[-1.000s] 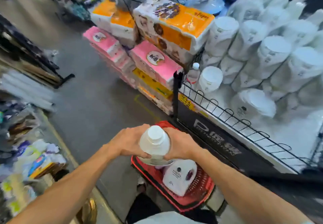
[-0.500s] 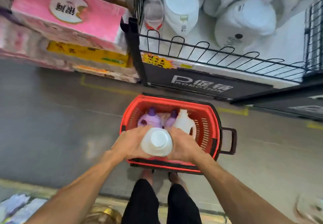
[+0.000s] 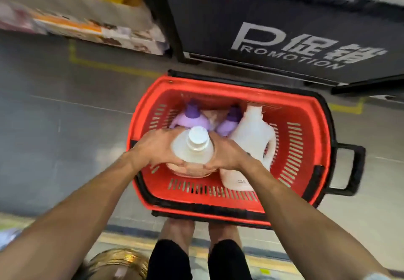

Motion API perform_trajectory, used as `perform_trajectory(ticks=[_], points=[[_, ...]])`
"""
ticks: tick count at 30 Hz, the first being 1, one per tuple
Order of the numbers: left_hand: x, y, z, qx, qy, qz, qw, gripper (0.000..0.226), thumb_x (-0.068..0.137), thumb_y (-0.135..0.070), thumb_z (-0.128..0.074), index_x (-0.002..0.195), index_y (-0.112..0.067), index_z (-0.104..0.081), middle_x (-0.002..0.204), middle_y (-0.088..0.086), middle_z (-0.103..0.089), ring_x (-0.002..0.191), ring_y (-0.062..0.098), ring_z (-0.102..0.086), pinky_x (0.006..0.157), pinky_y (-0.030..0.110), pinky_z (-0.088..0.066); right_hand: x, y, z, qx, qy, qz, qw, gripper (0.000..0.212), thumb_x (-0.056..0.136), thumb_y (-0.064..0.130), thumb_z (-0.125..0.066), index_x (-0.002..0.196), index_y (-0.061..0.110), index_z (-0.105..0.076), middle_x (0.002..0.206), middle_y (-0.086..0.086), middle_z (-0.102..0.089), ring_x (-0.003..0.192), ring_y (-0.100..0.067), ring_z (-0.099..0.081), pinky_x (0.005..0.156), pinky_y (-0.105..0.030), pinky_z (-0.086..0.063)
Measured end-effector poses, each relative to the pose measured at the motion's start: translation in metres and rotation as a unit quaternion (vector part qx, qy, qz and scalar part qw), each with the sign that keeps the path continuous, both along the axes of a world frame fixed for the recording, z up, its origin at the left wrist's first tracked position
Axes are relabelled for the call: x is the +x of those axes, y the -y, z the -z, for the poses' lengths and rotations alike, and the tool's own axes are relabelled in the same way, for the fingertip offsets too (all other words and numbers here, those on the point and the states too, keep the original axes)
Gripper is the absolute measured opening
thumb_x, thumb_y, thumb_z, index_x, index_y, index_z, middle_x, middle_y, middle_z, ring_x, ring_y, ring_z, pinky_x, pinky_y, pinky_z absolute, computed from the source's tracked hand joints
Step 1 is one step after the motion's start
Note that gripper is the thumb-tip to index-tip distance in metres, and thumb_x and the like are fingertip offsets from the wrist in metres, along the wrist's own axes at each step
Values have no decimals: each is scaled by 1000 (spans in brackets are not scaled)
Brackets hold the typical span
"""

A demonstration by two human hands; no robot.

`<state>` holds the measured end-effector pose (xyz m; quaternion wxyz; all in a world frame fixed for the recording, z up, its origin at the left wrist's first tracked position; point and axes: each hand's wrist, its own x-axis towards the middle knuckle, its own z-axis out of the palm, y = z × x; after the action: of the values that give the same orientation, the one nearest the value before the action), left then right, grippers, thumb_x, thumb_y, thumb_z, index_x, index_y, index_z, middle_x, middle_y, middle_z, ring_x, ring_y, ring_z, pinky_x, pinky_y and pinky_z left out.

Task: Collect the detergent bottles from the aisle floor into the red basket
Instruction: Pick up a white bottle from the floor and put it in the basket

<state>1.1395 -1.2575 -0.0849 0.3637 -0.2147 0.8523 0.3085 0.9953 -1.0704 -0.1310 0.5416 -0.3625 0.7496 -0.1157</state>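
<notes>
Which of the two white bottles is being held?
The round bottle with the white screw cap, clasped between left grip and right grip over the red basket; the handled white jug sits inside.

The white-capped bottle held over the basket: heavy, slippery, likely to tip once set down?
Probably fairly heavy: the left hand and right hand both clasp the bottle. Its smooth, rounded body looks slippery, so one hand seems risky. Set down upright, it could tip against the white jug in the red basket.
</notes>
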Motion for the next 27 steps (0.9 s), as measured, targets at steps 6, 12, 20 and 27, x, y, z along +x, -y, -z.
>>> perform_trajectory(ticks=[6, 12, 20, 27], points=[[-19, 4, -26, -183, -14, -37, 982, 45, 88, -38, -64, 128, -21, -51, 127, 8, -59, 105, 36, -65, 78, 45, -53, -25, 16, -12, 94, -152, 45, 983, 46, 92, 30, -66, 134, 14, -55, 132, -15, -57, 121, -38, -58, 95, -43, -49], [-32, 1, -144, -256, 13, 46, 966, 55, 85, -42, -65, 133, -21, -48, 129, 6, -54, 120, 30, -51, 93, 44, -44, -20, 12, -138, 107, -168, -61, 978, 57, 89, 30, -68, 141, 16, -47, 140, -11, -51, 130, -32, -47, 98, -44, -48], [-78, -20, -319, -295, -108, 147, 938, 57, 72, -45, -75, 121, -21, -58, 117, 5, -59, 109, 29, -56, 86, 43, -45, -30, -2, -340, 27, -282, -29, 958, 57, 86, 34, -71, 135, 17, -48, 132, -9, -53, 126, -32, -49, 91, -44, -50], [-123, -66, -425, -306, -215, 255, 891, 57, 78, -38, -72, 127, -17, -55, 127, 7, -57, 116, 31, -54, 90, 44, -43, -39, -56, -455, 58, -350, 87, 931, 60, 86, 38, -74, 134, 15, -47, 133, -11, -53, 127, -34, -48, 99, -47, -47]])
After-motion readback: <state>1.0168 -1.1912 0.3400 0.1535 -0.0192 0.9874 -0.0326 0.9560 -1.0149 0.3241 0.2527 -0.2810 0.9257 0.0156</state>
